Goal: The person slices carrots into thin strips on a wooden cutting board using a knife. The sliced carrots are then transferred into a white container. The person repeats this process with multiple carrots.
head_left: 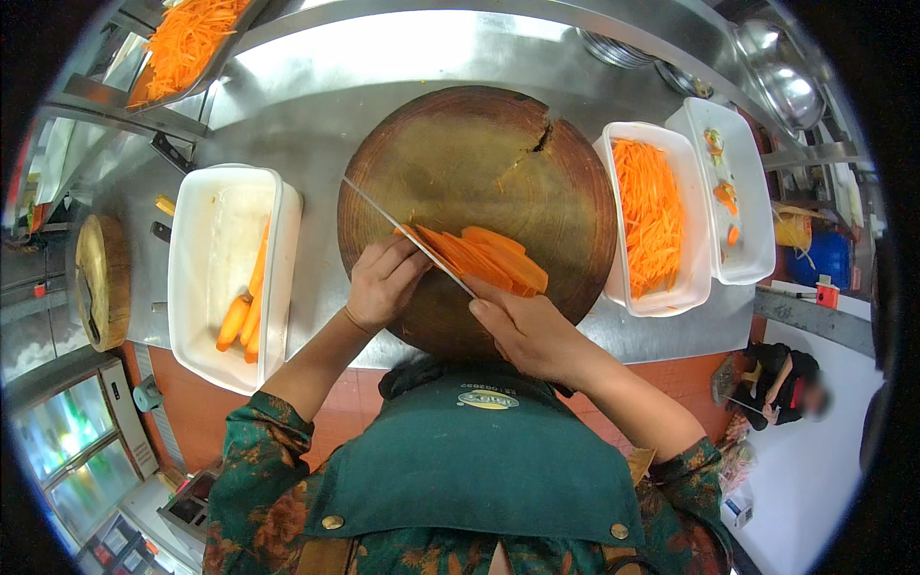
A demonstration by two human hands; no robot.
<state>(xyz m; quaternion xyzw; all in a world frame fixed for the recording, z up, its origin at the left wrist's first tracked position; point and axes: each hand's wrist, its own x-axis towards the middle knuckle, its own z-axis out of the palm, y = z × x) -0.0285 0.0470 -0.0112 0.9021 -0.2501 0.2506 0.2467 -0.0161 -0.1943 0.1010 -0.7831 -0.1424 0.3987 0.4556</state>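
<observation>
My right hand (522, 326) grips a kitchen knife (369, 201), whose blade shows almost edge-on and slants across the round wooden chopping board (460, 134). Thin carrot slices (494, 259) lie overlapped in a fanned pile just right of the blade. On the blade's other side my left hand (383, 283) is closed, its fingers curled close to the knife. A bit of orange carrot (402, 230) shows at those fingertips; the rest of that piece is hidden under the hand.
Left of the board, a white tub (179, 278) holds several whole carrots (233, 321). On the right, one white tub (621, 273) contains shredded carrot (652, 220); another tub (757, 220) holds scraps. More shreds (187, 48) fill a tray on the upper shelf. A person (781, 379) is at far right.
</observation>
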